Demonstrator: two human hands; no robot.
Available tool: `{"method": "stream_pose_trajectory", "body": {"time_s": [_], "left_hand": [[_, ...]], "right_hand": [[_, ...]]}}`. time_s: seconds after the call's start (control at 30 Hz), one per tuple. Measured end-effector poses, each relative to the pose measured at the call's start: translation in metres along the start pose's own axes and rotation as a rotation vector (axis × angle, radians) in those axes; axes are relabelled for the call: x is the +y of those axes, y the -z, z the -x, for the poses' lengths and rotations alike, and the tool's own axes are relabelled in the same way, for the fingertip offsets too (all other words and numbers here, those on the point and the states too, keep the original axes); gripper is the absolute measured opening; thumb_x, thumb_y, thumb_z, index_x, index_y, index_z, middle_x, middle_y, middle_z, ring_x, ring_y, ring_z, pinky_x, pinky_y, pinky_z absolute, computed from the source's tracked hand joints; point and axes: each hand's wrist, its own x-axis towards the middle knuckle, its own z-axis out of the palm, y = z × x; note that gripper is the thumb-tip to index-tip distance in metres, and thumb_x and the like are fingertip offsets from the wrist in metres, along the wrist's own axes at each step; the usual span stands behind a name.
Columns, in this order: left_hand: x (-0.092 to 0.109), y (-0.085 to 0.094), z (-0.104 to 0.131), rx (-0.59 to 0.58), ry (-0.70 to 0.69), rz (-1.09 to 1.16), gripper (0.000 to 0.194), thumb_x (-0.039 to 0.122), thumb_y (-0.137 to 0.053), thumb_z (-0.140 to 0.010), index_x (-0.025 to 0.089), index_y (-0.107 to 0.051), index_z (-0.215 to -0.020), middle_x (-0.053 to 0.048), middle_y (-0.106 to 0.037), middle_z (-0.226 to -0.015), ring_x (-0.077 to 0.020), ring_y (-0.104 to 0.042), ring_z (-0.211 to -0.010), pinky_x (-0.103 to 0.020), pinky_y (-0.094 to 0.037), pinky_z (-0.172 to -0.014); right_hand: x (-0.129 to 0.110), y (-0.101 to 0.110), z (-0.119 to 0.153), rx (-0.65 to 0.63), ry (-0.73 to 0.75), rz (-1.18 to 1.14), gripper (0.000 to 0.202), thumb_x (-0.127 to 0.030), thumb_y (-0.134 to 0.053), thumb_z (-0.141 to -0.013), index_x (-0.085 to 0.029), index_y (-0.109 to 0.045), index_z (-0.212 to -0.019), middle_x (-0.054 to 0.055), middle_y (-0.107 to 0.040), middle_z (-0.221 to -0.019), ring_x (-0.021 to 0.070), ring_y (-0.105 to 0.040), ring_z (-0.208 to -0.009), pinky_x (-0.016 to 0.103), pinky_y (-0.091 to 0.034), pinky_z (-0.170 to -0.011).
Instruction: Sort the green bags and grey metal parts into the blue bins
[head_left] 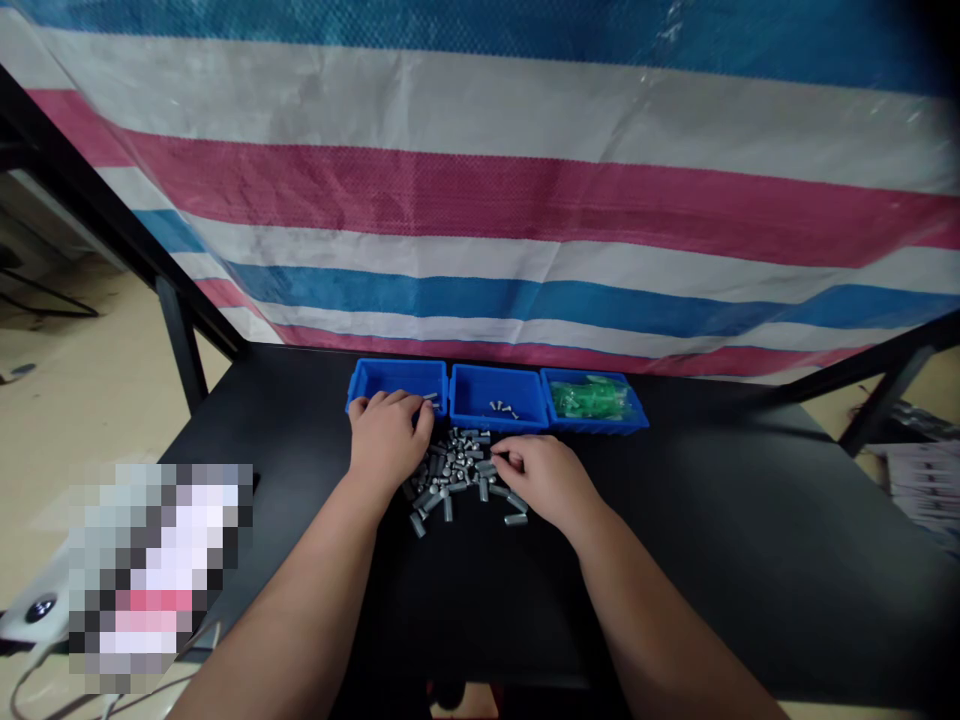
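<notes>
The grip of the right hand (547, 478) is sitting at the right edge of a pile of small metal parts (459, 462), thumb and forefinger nearly meeting; whether it is holding a part, I cannot tell. The grip of the left hand (386, 435) is hanging at the near rim of the left blue bin (401, 370), fingers bending downward, their contents and closure impossible to tell. Between the hands, the pile is lying on the black table (465, 600). Farther right, the middle blue bin (484, 385) is holding a few screws (507, 409), the right blue bin (634, 424) green pieces (592, 399). A striped sheet (480, 190) is hanging on the far side
</notes>
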Motion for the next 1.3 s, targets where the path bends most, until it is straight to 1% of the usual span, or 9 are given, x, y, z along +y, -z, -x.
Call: {"method": "stream_pose_trajectory", "body": {"time_s": [0.23, 0.5, 0.57, 0.63, 0.7, 0.77, 0.93, 1.1, 1.3], "left_hand": [[-0.001, 0.000, -0.001, -0.013, -0.001, 0.000, 0.041, 0.040, -0.039, -0.103, 0.026, -0.075, -0.093, -0.006, -0.077, -0.104, -0.0296, -0.062, -0.103, -0.052, -0.032, -0.098], [-0.001, -0.002, 0.000, -0.002, -0.007, -0.003, 0.041, 0.040, -0.038, -0.103, 0.025, -0.074, -0.090, -0.006, -0.077, -0.102, -0.0294, -0.062, -0.102, -0.052, -0.032, -0.098], [-0.001, -0.002, 0.000, -0.001, -0.007, 0.000, 0.040, 0.040, -0.038, -0.103, 0.025, -0.074, -0.091, -0.006, -0.077, -0.103, -0.0295, -0.062, -0.102, -0.052, -0.032, -0.098], [-0.001, -0.002, 0.000, 0.000, -0.011, 0.003, 0.040, 0.040, -0.039, -0.103, 0.026, -0.074, -0.092, -0.006, -0.077, -0.103, -0.0296, -0.062, -0.102, -0.053, -0.031, -0.098], [-0.001, -0.002, 0.000, -0.001, -0.014, 0.006, 0.040, 0.040, -0.039, -0.103, 0.025, -0.074, -0.091, -0.006, -0.076, -0.103, -0.0297, -0.062, -0.102, -0.053, -0.031, -0.098], [-0.001, -0.001, 0.001, 0.000, -0.014, 0.007, 0.040, 0.040, -0.039, -0.103, 0.025, -0.074, -0.090, -0.006, -0.076, -0.102, -0.0297, -0.062, -0.102, -0.053, -0.031, -0.098], [0.000, -0.001, 0.000, -0.001, -0.010, -0.003, 0.040, 0.040, -0.038, -0.103, 0.026, -0.074, -0.090, -0.006, -0.076, -0.102, -0.0291, -0.062, -0.102, -0.052, -0.031, -0.098], [0.001, 0.000, 0.000, -0.004, -0.010, 0.011, 0.041, 0.040, -0.037, -0.103, 0.025, -0.074, -0.091, -0.006, -0.076, -0.103, -0.0295, -0.062, -0.103, -0.053, -0.031, -0.099], [0.001, 0.000, 0.001, 0.000, -0.009, 0.004, 0.040, 0.039, -0.038, -0.102, 0.026, -0.073, -0.089, -0.006, -0.076, -0.101, -0.0297, -0.062, -0.101, -0.052, -0.031, -0.099]], "right_hand": [[0.004, 0.000, 0.001, -0.020, -0.029, 0.005, 0.025, -0.020, -0.063, -0.089, -0.030, -0.078, -0.106, -0.002, -0.075, -0.079, 0.0139, -0.063, -0.068, 0.026, -0.040, -0.065], [0.005, -0.002, 0.001, 0.053, 0.068, -0.025, 0.013, -0.016, -0.063, -0.088, -0.024, -0.072, -0.083, -0.002, -0.069, -0.077, 0.0121, -0.059, -0.066, 0.025, -0.035, -0.060], [0.004, -0.002, 0.001, 0.141, 0.170, -0.132, 0.011, -0.020, -0.062, -0.092, -0.023, -0.072, -0.088, -0.002, -0.067, -0.075, 0.0118, -0.057, -0.064, 0.024, -0.038, -0.061], [0.004, -0.003, 0.000, 0.338, 0.216, -0.243, 0.014, -0.027, -0.060, -0.096, -0.022, -0.073, -0.094, -0.001, -0.065, -0.073, 0.0120, -0.057, -0.063, 0.025, -0.042, -0.062], [0.005, -0.004, -0.004, 0.565, 0.157, -0.280, 0.018, -0.031, -0.059, -0.097, -0.021, -0.074, -0.097, 0.000, -0.064, -0.072, 0.0122, -0.056, -0.060, 0.025, -0.044, -0.062], [0.008, -0.006, -0.010, 0.667, 0.061, -0.243, 0.019, -0.032, -0.060, -0.095, -0.021, -0.075, -0.096, 0.000, -0.065, -0.071, 0.0122, -0.056, -0.058, 0.025, -0.044, -0.062], [0.019, -0.011, -0.018, 0.587, -0.069, -0.142, 0.022, -0.036, -0.060, -0.093, -0.022, -0.077, -0.092, -0.002, -0.063, -0.064, 0.0126, -0.057, -0.056, 0.025, -0.042, -0.060], [0.015, -0.007, -0.013, 0.529, -0.069, -0.136, 0.026, -0.037, -0.057, -0.094, -0.021, -0.077, -0.093, -0.002, -0.061, -0.061, 0.0128, -0.056, -0.055, 0.025, -0.041, -0.061], [0.004, 0.000, -0.003, 0.235, 0.061, -0.128, 0.022, -0.032, -0.058, -0.093, -0.024, -0.078, -0.095, -0.003, -0.059, -0.056, 0.0124, -0.054, -0.054, 0.025, -0.039, -0.060]]}}
